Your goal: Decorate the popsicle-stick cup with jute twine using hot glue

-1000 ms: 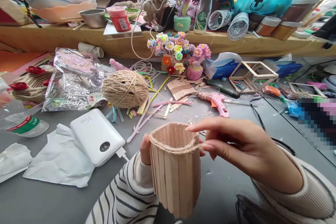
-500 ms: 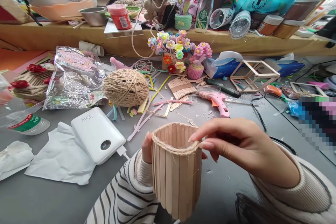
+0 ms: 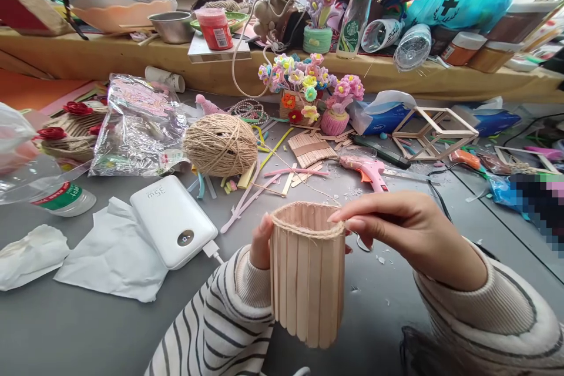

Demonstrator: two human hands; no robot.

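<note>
A cup of upright wooden craft sticks (image 3: pixel 308 285) with twine around its rim is held over the near table. My left hand (image 3: pixel 261 242) wraps its left and far side; most of those fingers are hidden behind it. At the rim's right side, my right hand (image 3: pixel 409 232) pinches the twine edge between thumb and index finger. A thin strand runs from the cup's back toward the twine ball (image 3: pixel 220 145). Beyond the cup lie a bundle of sticks (image 3: pixel 311 148) and a pink glue gun (image 3: pixel 365 170).
A white power bank (image 3: pixel 170 220) with a cable and crumpled tissue (image 3: pixel 114 252) lie left. A plastic bottle (image 3: pixel 66 198) is further left. Fuzzy flowers (image 3: pixel 299 79), a wooden stick frame (image 3: pixel 434 132) and a raised shelf edge (image 3: pixel 211 76) stand behind.
The view has shifted, moving the table items rightward in the picture. The cup looks more upright, its lower end higher in view. Both hands still hold it.
</note>
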